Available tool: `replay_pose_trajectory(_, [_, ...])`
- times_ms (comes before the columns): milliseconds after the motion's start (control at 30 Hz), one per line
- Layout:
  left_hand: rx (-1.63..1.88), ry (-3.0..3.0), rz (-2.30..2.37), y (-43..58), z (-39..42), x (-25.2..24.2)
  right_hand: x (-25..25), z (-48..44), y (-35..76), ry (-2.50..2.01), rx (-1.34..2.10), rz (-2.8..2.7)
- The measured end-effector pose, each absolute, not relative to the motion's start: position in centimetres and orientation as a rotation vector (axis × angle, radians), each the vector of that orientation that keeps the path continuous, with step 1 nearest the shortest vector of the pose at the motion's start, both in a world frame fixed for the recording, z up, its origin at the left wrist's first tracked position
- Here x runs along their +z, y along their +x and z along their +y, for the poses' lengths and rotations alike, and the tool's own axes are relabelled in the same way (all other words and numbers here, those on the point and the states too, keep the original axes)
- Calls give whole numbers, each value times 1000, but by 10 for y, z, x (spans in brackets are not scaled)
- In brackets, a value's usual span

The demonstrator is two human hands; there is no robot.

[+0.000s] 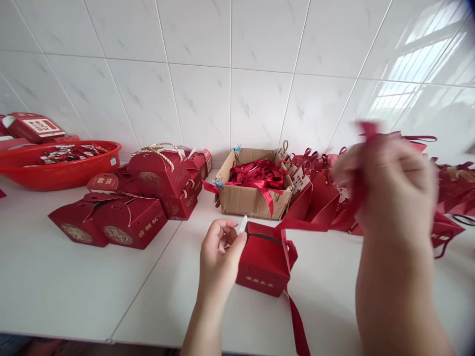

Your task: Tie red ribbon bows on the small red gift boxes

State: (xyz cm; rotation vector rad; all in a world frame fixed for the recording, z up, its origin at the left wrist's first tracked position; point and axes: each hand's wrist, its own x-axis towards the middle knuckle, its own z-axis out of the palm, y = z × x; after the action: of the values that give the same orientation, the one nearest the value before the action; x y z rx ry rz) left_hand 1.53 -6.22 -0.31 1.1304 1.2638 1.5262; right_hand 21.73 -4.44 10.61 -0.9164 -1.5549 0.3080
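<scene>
A small red gift box (265, 259) with gold characters on its front stands on the white table. Its top is partly open. My left hand (221, 252) pinches the box's left side flap, whose white inner face shows. A red ribbon (308, 225) passes through the box's right side, and one tail hangs down over the table in front. My right hand (395, 183), blurred by motion, is raised at the right with its fingers closed on the ribbon's other end. The ribbon stretches between this hand and the box.
Behind the box, a cardboard carton (256, 200) holds loose red ribbons. Finished-looking red boxes (129, 225) stand at the left, near a red plastic basin (63, 170) of wrapped sweets. Several red bags (319, 198) line the right. A tiled wall (200, 99) closes the back.
</scene>
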Motion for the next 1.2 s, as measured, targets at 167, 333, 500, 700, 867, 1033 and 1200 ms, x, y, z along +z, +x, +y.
replay_pose_trajectory(167, [1408, 1026, 1276, 8, -59, 1, 85, -26, 185, -1021, 732, -2381])
replay_pose_trajectory(333, [1422, 1014, 1275, 7, -59, 1, 64, -9, 168, -1249, 685, -2670])
replay_pose_trajectory(500, [1423, 1025, 1290, 6, -60, 2, 62, -9, 167, -1252, 688, -2709])
replay_pose_trajectory(700, [1405, 1061, 1269, 7, -60, 4, 64, -11, 164, -1198, 665, -2680])
replay_pose_trajectory(867, [1396, 1083, 1289, 6, -60, 2, 61, -12, 160, -1193, 632, -2695])
replay_pose_trajectory(1033, [1387, 1113, 1288, 6, -61, 0, 58, -10, 157, -1173, 638, -2731])
replay_pose_trajectory(1200, [1399, 1125, 1290, 6, -62, 2, 58, -9, 156, -1161, 649, -2667])
